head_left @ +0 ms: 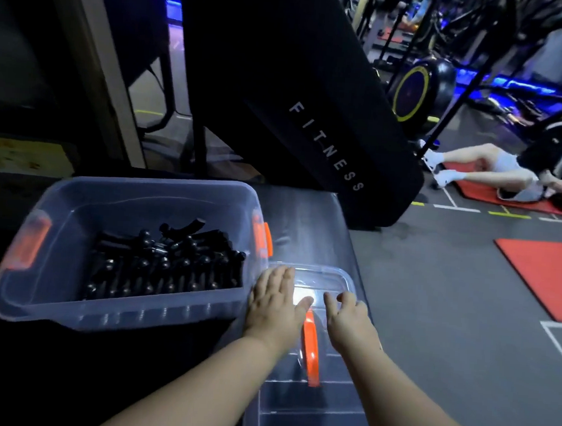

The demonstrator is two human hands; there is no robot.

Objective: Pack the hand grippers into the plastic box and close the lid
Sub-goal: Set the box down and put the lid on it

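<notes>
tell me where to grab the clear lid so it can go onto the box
Take the lid by its two long side edges, left hand on the edge nearest the box, right hand on the outer edge, coming from above. It lies flat and wide beside the box, so a two-sided hold probably keeps it level; its orange handle alone might let it tilt.

Clear rectangular plastic box (135, 316) with orange end latches (27, 243), upright and open-topped on the left part of the black padded bench (305, 221). Black hand grippers (167, 268) heaped inside, against the right wall. Clear plastic lid (310, 412) with orange handle (310, 349), off, just beside the box's right end, toward the bench's near edge.
</notes>
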